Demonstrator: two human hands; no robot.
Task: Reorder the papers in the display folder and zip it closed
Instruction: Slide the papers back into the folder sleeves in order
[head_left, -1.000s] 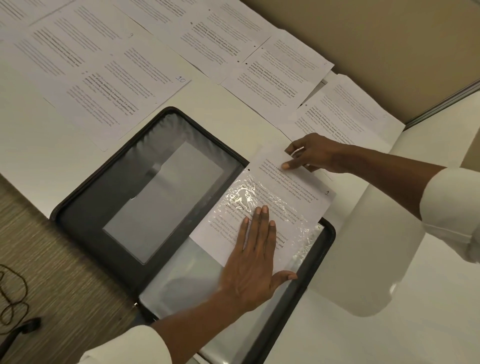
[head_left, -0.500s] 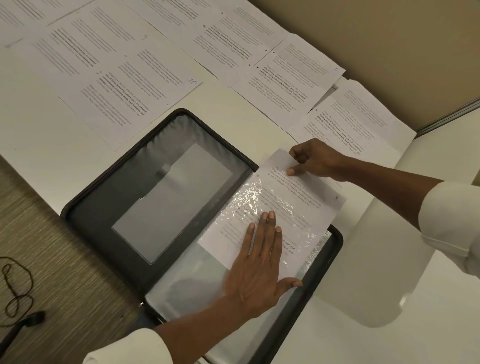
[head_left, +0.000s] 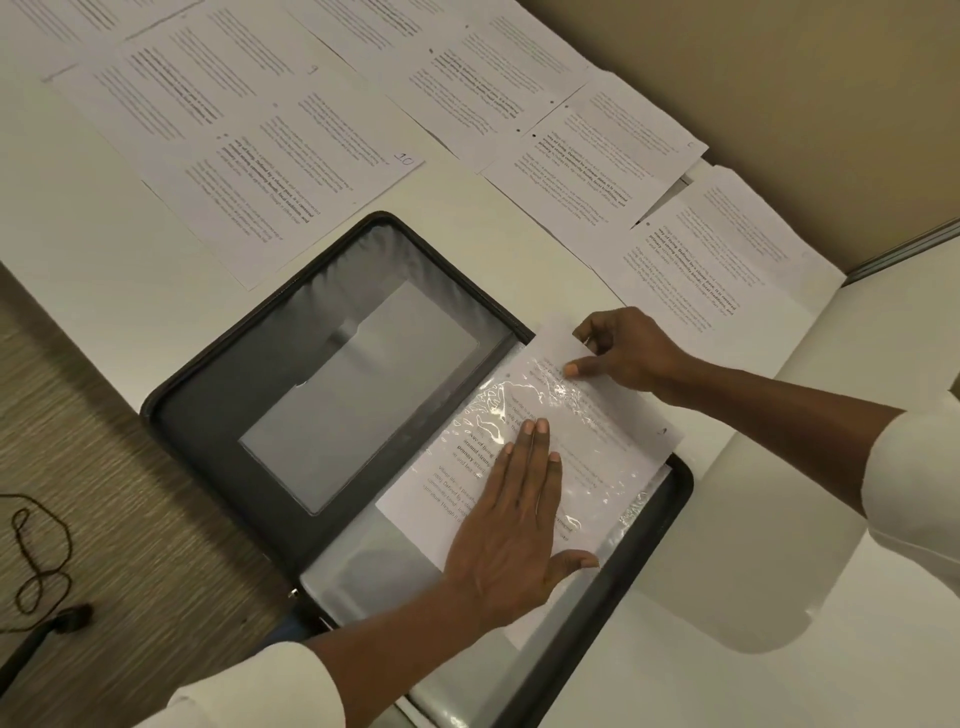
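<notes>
Folder: display folder (head_left: 208, 431) lies open on the white table (head_left: 93, 260).
Sheet: printed sheet (head_left: 602, 436) sits partly inside a clear sleeve (head_left: 618, 514), far end sticking out.
Left hand (head_left: 511, 525): flat on the sleeve.
Right hand (head_left: 628, 348): pinches the sheet's far end.
Loose papers (head_left: 291, 171): spread beyond the folder.

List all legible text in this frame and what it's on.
"10": handwritten, corner of a loose sheet beyond the folder.
"around strong community bonds, local traditions, and": bold print on that sheet.
"around strong": sleeved sheet, beside the left hand.
All other print: too small or blurred.
</notes>
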